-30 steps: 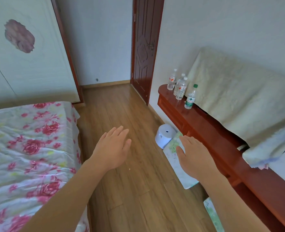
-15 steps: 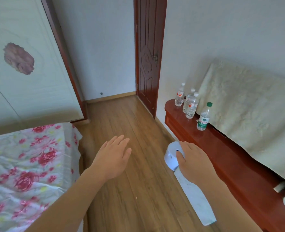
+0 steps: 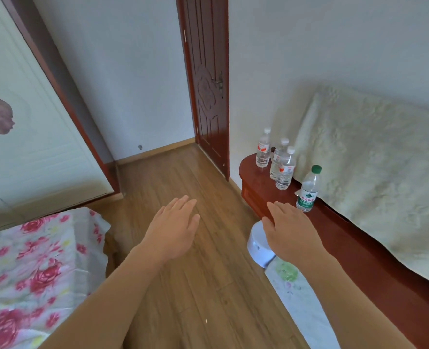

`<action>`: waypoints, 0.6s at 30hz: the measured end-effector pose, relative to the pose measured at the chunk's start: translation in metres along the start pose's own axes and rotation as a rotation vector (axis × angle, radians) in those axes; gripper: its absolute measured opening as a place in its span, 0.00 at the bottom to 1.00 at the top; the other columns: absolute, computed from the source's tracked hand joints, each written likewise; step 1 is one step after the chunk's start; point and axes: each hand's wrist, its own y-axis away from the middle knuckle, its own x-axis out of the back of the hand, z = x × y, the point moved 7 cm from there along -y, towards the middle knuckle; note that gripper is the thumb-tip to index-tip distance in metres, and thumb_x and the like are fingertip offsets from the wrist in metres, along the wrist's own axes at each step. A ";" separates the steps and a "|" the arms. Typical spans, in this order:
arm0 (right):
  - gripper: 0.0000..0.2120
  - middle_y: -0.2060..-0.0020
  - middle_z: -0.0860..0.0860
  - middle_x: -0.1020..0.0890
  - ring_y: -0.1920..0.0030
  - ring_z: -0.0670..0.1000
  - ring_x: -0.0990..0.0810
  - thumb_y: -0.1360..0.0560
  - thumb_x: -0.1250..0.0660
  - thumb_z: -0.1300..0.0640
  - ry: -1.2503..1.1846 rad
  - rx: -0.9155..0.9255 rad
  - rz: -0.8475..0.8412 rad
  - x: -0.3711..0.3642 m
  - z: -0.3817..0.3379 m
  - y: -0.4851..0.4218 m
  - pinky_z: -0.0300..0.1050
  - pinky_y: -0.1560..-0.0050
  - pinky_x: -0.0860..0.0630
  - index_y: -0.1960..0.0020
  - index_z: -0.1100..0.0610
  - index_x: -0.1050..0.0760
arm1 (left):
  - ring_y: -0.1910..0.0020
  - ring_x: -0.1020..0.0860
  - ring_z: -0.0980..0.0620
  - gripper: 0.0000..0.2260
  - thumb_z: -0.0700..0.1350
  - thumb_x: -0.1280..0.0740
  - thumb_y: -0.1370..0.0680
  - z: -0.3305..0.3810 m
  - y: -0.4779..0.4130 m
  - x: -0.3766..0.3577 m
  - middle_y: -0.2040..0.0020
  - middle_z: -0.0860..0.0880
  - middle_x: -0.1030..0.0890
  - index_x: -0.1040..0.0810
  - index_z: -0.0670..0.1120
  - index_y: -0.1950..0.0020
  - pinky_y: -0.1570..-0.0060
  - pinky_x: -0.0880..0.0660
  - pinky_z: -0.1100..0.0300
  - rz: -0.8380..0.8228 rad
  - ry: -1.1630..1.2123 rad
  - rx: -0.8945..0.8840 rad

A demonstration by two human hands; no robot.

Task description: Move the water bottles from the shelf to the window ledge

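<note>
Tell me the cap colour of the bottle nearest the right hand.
Green; the nearest bottle's cap shows clearly in the head view.

Two bare forearms reach into the head view from the bottom edge, each ending in a bare hand. No sleeve, cuff or glove covers either arm as far back as the frame shows. The left hand (image 3: 173, 233) shows its back, fingers long and slim, nails short and plain. The right hand (image 3: 292, 234) likewise shows its back, knuckles faintly ridged. Neither wrist carries a watch or band, and no ring shows on any finger in view.
</note>
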 end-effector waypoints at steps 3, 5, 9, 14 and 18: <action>0.22 0.28 0.54 0.30 0.27 0.57 0.34 0.17 0.46 0.50 -0.003 -0.027 0.000 -0.004 0.003 -0.032 0.55 0.27 0.38 0.25 0.55 0.35 | 0.20 0.48 0.52 0.24 0.56 0.51 0.16 0.000 -0.037 -0.007 0.19 0.53 0.44 0.44 0.53 0.19 0.22 0.48 0.49 -0.018 0.028 -0.022; 0.22 0.28 0.54 0.30 0.28 0.57 0.33 0.17 0.47 0.49 0.008 -0.041 -0.006 -0.008 0.003 -0.056 0.55 0.27 0.37 0.26 0.56 0.34 | 0.20 0.48 0.52 0.24 0.57 0.51 0.16 -0.007 -0.064 -0.010 0.19 0.53 0.44 0.44 0.53 0.19 0.22 0.48 0.50 -0.024 0.024 -0.034; 0.33 0.30 0.54 0.27 0.30 0.57 0.30 0.22 0.57 0.43 0.079 -0.039 0.017 -0.015 -0.004 -0.113 0.57 0.29 0.34 0.26 0.58 0.34 | 0.20 0.48 0.52 0.24 0.57 0.52 0.16 -0.030 -0.127 -0.011 0.19 0.52 0.45 0.44 0.53 0.19 0.22 0.48 0.49 -0.019 0.022 -0.057; 0.25 0.25 0.53 0.32 0.25 0.55 0.36 0.17 0.49 0.47 0.086 -0.094 0.002 -0.029 -0.013 -0.195 0.54 0.24 0.40 0.23 0.55 0.37 | 0.20 0.48 0.52 0.25 0.57 0.52 0.16 -0.059 -0.218 -0.009 0.19 0.53 0.45 0.45 0.53 0.19 0.22 0.48 0.50 -0.034 0.024 -0.091; 0.25 0.24 0.52 0.34 0.24 0.54 0.37 0.17 0.50 0.46 0.055 -0.174 -0.008 -0.036 -0.011 -0.245 0.53 0.23 0.40 0.22 0.53 0.39 | 0.20 0.48 0.53 0.25 0.58 0.52 0.16 -0.064 -0.288 -0.007 0.19 0.54 0.45 0.45 0.54 0.19 0.22 0.48 0.50 -0.066 0.038 -0.134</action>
